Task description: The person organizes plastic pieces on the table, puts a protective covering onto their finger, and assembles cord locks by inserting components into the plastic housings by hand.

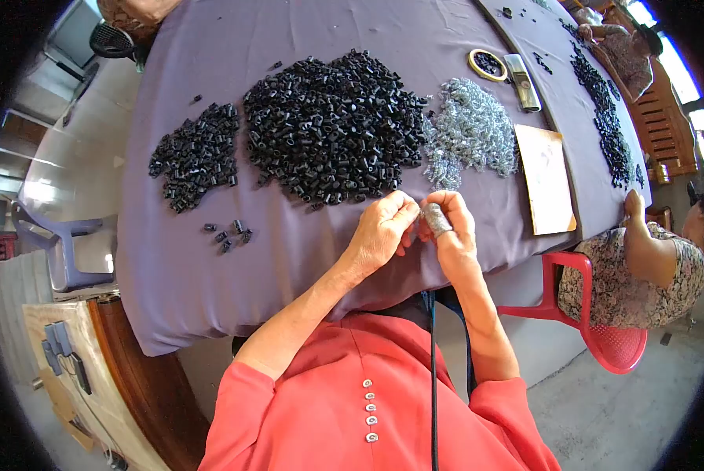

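Observation:
My left hand (380, 229) and my right hand (455, 229) meet over the table's near edge, fingertips pinched together. Whatever small piece sits between them is hidden by the fingers. A grey wrap (437, 219) covers one digit of my right hand. Just beyond my hands lies a large heap of short black tube-like parts (332, 129). To its right is a pile of small shiny silvery pieces (473, 125). A smaller heap of black parts (197, 157) lies to the left, with several loose black parts (224, 237) nearer me.
A purple-grey cloth (187, 290) covers the table. Beyond the silvery pile are a yellowish ring (474, 71) around black bits and a flat case (522, 82). A brown sheet (546, 182) lies at right. One person (650, 267) sits on a red chair (552, 286); others are farther off.

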{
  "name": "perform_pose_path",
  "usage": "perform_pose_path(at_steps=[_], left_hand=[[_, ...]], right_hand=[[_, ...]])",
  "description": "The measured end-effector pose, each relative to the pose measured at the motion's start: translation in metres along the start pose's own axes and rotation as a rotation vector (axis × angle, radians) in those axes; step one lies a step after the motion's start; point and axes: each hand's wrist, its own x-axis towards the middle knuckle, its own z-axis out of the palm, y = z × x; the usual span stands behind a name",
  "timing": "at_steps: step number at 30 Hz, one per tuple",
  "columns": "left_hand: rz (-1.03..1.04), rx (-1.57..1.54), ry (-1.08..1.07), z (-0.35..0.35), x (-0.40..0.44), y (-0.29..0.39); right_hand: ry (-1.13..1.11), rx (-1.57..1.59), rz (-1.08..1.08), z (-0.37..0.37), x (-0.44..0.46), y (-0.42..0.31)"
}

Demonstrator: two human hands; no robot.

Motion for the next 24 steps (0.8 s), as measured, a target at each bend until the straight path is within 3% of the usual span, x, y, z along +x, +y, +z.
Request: perform_pose_path(at_steps=[7, 11, 24], left_hand=[[-0.027, -0.155, 0.065, 0.004, 0.002, 0.003], [-0.014, -0.062, 0.052, 0.003, 0.004, 0.005], [-0.046, -0.294, -0.087, -0.011, 0.007, 0.003]], right_hand=[[0.019, 0.063, 0.057, 0.005, -0.001, -0.011], [0.064, -0.008, 0.040, 0.005, 0.002, -0.004], [0.002, 0.056, 0.025, 0.009, 0.011, -0.008]])
